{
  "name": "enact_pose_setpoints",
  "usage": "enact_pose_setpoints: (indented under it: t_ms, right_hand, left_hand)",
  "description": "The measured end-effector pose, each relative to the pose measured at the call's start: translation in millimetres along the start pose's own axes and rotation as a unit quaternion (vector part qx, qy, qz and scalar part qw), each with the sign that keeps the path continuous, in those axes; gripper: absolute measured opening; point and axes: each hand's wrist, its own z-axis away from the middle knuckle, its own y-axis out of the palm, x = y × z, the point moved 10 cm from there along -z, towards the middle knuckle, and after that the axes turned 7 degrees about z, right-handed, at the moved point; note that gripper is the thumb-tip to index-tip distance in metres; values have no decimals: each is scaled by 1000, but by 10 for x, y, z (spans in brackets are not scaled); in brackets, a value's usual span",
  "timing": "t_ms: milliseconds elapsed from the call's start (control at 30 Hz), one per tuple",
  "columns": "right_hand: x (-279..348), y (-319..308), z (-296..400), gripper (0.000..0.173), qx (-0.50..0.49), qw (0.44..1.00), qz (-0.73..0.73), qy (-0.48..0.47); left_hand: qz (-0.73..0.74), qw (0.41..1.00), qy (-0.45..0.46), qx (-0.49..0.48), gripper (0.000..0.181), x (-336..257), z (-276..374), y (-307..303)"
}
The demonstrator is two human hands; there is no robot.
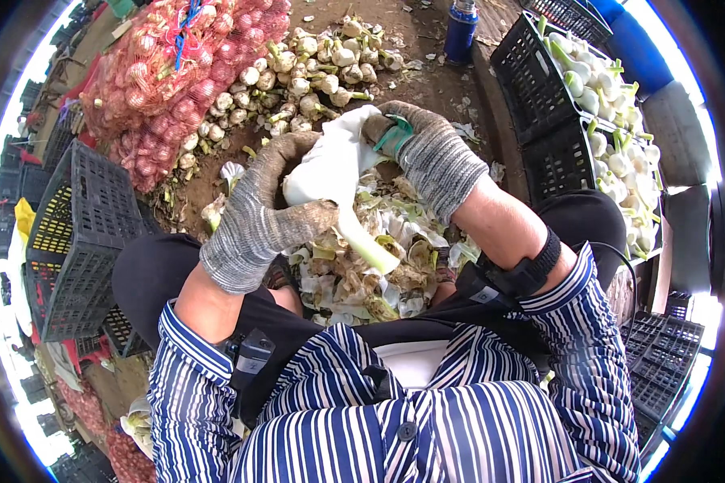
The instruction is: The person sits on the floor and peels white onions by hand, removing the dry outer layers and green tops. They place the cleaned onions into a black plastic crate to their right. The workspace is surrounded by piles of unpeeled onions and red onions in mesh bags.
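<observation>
My left hand (pixel 248 211), in a soiled grey knitted glove, grips a large white garlic bulb (pixel 314 175) between thumb and fingers. Its cut pale-green stem (pixel 368 244) slants down to the right. My right hand (pixel 426 145), gloved the same way, pinches a loose white outer skin (pixel 350 130) lifted from the bulb's upper side. Some green material (pixel 396 136) is wrapped about a digit of that hand. Below both hands, between my legs, lies a heap of peeled garlic skins and leaves (pixel 362 290).
Unpeeled garlic bulbs (pixel 314 66) are piled on the dirt floor ahead, beside red mesh sacks (pixel 181 84) of bulbs. Black plastic crates (pixel 544 102) holding cleaned garlic (pixel 622 157) stand at right. A black crate (pixel 90 241) stands left. A blue flask (pixel 461 30) stands at the back.
</observation>
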Motion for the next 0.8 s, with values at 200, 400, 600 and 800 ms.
enact_pose_setpoints:
  t_ms: [200, 400, 600, 800]
  right_hand:
    - [-86, -346, -194, 23, -107, 970, 214, -33]
    - [-75, -276, -152, 34, -60, 955, 288, -37]
    - [-111, 571, 235, 31, 143, 796, 561, -174]
    - [926, 527, 626, 33, -79, 826, 386, -403]
  left_hand:
    - [300, 953, -28, -40, 54, -16, 81, 14]
    - [506, 861, -56, -3, 48, -88, 95, -226]
    - [449, 883, -39, -133, 52, 263, 101, -508]
    - [311, 941, -82, -109, 62, 222, 52, -313]
